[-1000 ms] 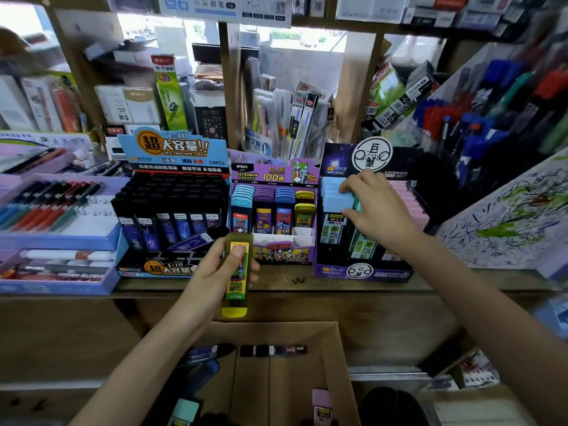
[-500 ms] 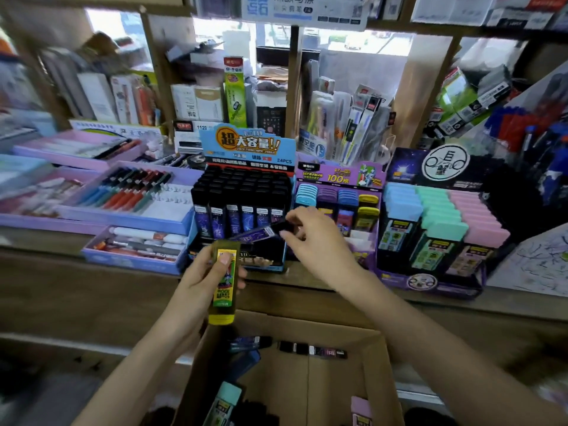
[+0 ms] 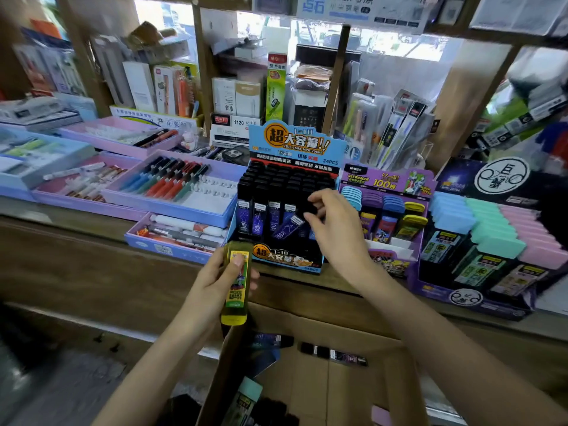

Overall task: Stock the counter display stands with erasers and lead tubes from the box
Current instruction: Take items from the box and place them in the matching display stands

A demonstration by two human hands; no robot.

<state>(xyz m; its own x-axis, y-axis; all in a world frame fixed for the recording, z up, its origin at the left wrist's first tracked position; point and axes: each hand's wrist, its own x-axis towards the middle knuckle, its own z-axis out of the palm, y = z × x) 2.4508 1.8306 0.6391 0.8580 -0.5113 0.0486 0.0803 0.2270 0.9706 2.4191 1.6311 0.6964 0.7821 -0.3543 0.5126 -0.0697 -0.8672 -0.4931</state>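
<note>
The left hand (image 3: 215,284) grips a yellow lead tube (image 3: 235,281) upright, with the thumb pressed on its label, just in front of the wooden counter (image 3: 92,241). The right hand (image 3: 335,229) reaches into the blue lead stand (image 3: 289,262). Its thumb and forefinger pinch the black cap of a dark blue lead tube (image 3: 287,230), which leans tilted across the front row. The two hands are apart. To the right stands the purple lead stand (image 3: 387,192), and beside it the eraser stand (image 3: 461,302) with blue, mint and pink erasers. Below the counter is the open cardboard box (image 3: 322,395). A black lead tube (image 3: 333,353) and a mint eraser (image 3: 246,395) lie inside.
</note>
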